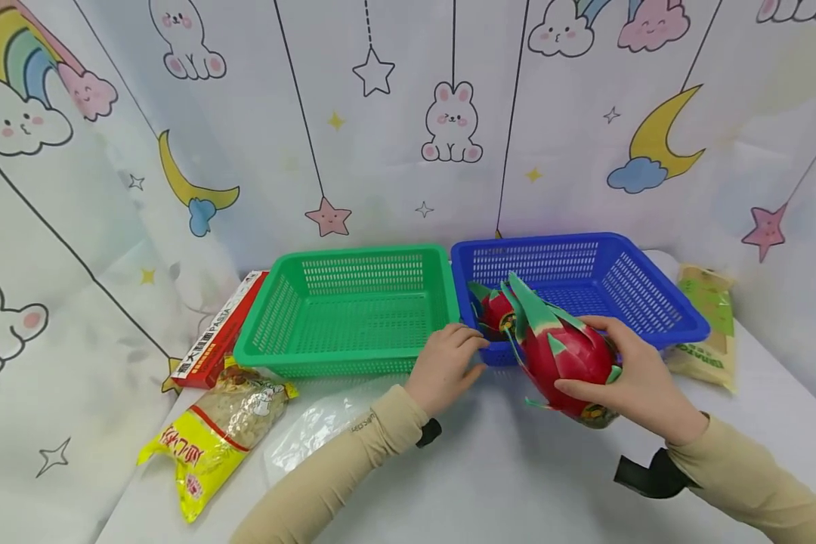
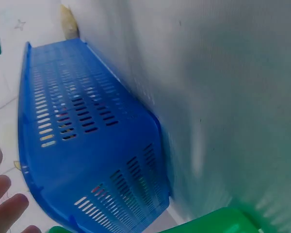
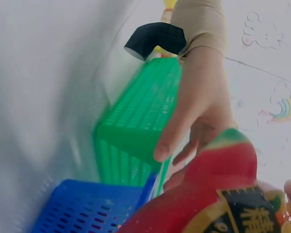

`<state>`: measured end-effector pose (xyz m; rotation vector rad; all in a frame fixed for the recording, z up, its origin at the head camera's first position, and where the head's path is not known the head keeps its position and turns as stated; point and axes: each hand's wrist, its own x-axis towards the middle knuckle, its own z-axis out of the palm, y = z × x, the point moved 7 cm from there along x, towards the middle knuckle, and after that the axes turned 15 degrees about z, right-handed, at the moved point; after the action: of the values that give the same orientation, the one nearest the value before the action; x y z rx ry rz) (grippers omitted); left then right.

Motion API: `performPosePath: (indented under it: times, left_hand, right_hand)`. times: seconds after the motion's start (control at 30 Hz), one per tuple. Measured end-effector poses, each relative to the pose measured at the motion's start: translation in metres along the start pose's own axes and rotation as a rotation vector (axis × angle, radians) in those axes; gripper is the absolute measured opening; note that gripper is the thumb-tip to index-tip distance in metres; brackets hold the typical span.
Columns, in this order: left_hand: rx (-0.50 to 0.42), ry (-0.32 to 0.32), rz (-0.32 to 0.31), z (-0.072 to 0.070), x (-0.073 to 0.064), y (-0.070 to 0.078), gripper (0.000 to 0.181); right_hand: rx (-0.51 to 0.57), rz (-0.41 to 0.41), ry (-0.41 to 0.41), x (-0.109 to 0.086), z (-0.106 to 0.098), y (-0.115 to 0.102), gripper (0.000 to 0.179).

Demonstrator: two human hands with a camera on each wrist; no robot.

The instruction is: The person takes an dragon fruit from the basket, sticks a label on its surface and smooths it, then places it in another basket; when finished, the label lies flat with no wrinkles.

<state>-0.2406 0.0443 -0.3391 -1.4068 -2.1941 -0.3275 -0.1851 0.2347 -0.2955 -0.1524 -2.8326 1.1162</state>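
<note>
My right hand [image 1: 632, 378] grips a large red dragon fruit [image 1: 570, 361] with green scales, fingers over its top and thumb on its near side. The fruit is tilted above the front edge of the blue basket [image 1: 680, 329]. In the right wrist view the black and gold label [image 3: 250, 208] on it shows up close. A second dragon fruit [image 1: 496, 310] lies inside the blue basket at its left end, partly hidden. My left hand [image 1: 447, 364], fingers loosely bent and holding nothing, hovers by the neighbouring corners of the two baskets.
Left of the blue basket stands the green basket [image 1: 340, 364]. A red pasta box [image 1: 221, 332] leans beside it, with a yellow snack bag [image 1: 221, 438] and a clear plastic bag [image 1: 319, 423] in front. A green and tan packet [image 1: 710, 325] lies at the right.
</note>
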Motion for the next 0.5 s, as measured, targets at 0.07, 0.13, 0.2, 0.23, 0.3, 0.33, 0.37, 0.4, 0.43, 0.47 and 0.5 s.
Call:
performPosePath:
  times: [0.07, 0.13, 0.2, 0.23, 0.3, 0.33, 0.37, 0.4, 0.43, 0.47, 0.5]
  left_hand:
    - [0.027, -0.051, -0.013, 0.006, 0.004, -0.001, 0.031]
    - [0.039, -0.098, -0.028, 0.012, 0.006, -0.003, 0.035]
    - [0.04, -0.133, -0.04, 0.017, 0.009, -0.006, 0.037]
    - [0.042, -0.146, -0.041, 0.018, 0.009, -0.007, 0.037]
    - [0.039, -0.156, -0.039, 0.021, 0.012, -0.008, 0.037]
    - [0.038, -0.155, -0.037, 0.021, 0.013, -0.009, 0.037]
    - [0.036, -0.153, -0.036, 0.022, 0.013, -0.01, 0.036]
    - [0.035, -0.148, -0.035, 0.022, 0.014, -0.011, 0.035]
    - [0.034, -0.145, -0.035, 0.022, 0.015, -0.011, 0.034]
    - [0.032, -0.138, -0.033, 0.021, 0.016, -0.012, 0.033]
    - [0.031, -0.133, -0.031, 0.021, 0.017, -0.012, 0.032]
  right_hand:
    - [-0.007, 0.04, 0.002, 0.005, -0.002, 0.004, 0.078]
    - [-0.014, 0.072, -0.001, 0.01, -0.005, 0.007, 0.08]
    - [-0.02, 0.1, -0.01, 0.016, -0.006, 0.011, 0.082]
    - [-0.021, 0.111, -0.012, 0.018, -0.008, 0.012, 0.083]
    - [-0.026, 0.13, -0.015, 0.023, -0.01, 0.015, 0.084]
    - [-0.029, 0.14, -0.018, 0.025, -0.011, 0.016, 0.085]
    - [-0.032, 0.148, -0.02, 0.027, -0.012, 0.016, 0.085]
    - [-0.035, 0.155, -0.021, 0.029, -0.013, 0.017, 0.086]
    - [-0.037, 0.16, -0.021, 0.031, -0.015, 0.017, 0.086]
    - [-0.038, 0.163, -0.023, 0.033, -0.016, 0.016, 0.086]
    - [-0.037, 0.167, -0.026, 0.036, -0.017, 0.016, 0.087]
